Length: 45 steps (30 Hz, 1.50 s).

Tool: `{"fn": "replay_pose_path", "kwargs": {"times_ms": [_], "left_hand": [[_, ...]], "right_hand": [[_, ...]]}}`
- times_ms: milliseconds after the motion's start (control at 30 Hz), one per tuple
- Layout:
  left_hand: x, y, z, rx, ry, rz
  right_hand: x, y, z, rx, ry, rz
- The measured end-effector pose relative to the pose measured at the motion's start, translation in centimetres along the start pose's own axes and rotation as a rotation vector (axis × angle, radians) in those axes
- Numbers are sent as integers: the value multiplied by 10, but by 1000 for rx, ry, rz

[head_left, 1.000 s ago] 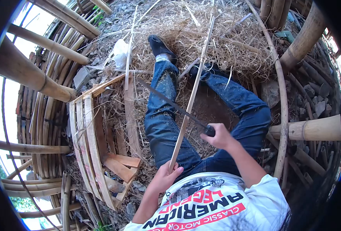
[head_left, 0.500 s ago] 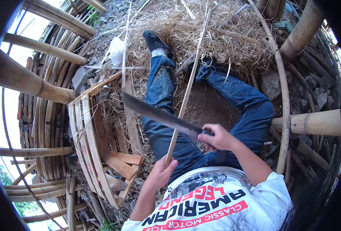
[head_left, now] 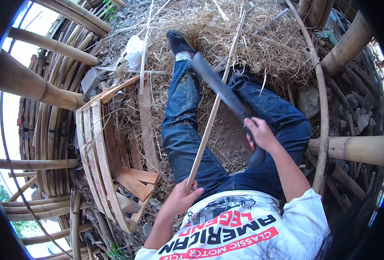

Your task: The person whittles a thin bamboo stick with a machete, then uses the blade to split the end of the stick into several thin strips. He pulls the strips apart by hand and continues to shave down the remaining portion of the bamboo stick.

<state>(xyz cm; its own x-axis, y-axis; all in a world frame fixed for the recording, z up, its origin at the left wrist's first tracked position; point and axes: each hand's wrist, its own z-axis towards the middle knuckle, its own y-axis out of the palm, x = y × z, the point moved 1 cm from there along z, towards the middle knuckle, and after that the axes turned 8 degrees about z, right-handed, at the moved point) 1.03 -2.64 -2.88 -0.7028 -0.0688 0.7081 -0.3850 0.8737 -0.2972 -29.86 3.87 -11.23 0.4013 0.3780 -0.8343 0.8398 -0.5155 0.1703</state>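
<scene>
My left hand [head_left: 184, 197] is closed round the near end of a long, thin bamboo strip [head_left: 205, 139], close to my lap. The strip runs up and away between my legs to the shavings at the top of the view. In my right hand [head_left: 261, 133] is the dark handle of a machete [head_left: 225, 93], held over my right thigh. Its broad blade points up and to the left and crosses the strip in this view, slightly blurred. The blade tip overlaps my left lower leg near the shoe.
Curly bamboo shavings [head_left: 270, 58] cover the ground ahead. A slatted wooden crate [head_left: 97, 143] stands at my left, with a white plastic bag [head_left: 134, 51] beyond it. Thick bamboo poles [head_left: 352, 43] frame both sides, and a long curved pole [head_left: 323, 112] lies at my right.
The machete has moved away from my body along the strip and swung to point more forward. My right hand has gone forward and right; the left keeps its hold on the strip.
</scene>
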Motion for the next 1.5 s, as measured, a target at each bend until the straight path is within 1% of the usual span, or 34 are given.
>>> {"fn": "replay_pose_path", "kwargs": {"times_ms": [67,167,200,233,267,333,467,533,667,800,867,933,1000,1067,1133,1167,1267,1333,1400,1500], "left_hand": [[-4,-3,2,-7,-41,-25],[-6,-11,-2,-36,-57,-95],[-6,-14,-3,-46,-49,-112],[-13,-14,-1,-38,7,-74],[-12,-15,-1,-32,10,-72],[-7,-14,-1,-37,-21,-75],[-12,-14,2,-59,-80,-139],[-13,-17,2,-70,-50,-124],[-13,-19,-1,-65,-5,-102],[-10,-17,2,-45,-12,-83],[-14,-19,2,-81,-93,-149],[-15,-20,3,-88,-82,-173],[-17,-24,4,-91,-93,-115],[-16,-23,4,-90,-85,-127],[-18,-20,2,-76,-35,-130],[-19,-19,2,-68,-39,-136],[-20,-21,0,-68,-9,-158],[-18,-23,1,-59,-76,-81],[-25,-26,1,-56,-59,-89],[-25,-25,1,-63,-27,-77]], "right_hand": [[2,1,-6,-123,14,-110],[-9,-8,4,-79,0,-94],[-9,-9,12,-19,0,-42],[-8,-9,20,33,-9,-37],[-8,-7,25,87,-22,-32],[-12,4,17,42,-22,-21],[-14,8,-4,-118,60,-150],[-17,-3,6,-109,21,-110],[-1,-16,48,153,-27,45],[3,-15,61,213,-56,3],[1,-12,54,212,-31,18],[-2,-5,42,112,-51,-74],[-6,2,27,75,-2,-113],[-10,-4,26,80,-14,-165],[-16,-17,37,90,-42,-185],[-17,-18,43,128,-53,-171],[-13,-6,48,147,-52,-133],[-17,1,35,73,-10,-152],[-22,0,28,24,-8,-269],[-33,-15,43,86,5,-208]]}}
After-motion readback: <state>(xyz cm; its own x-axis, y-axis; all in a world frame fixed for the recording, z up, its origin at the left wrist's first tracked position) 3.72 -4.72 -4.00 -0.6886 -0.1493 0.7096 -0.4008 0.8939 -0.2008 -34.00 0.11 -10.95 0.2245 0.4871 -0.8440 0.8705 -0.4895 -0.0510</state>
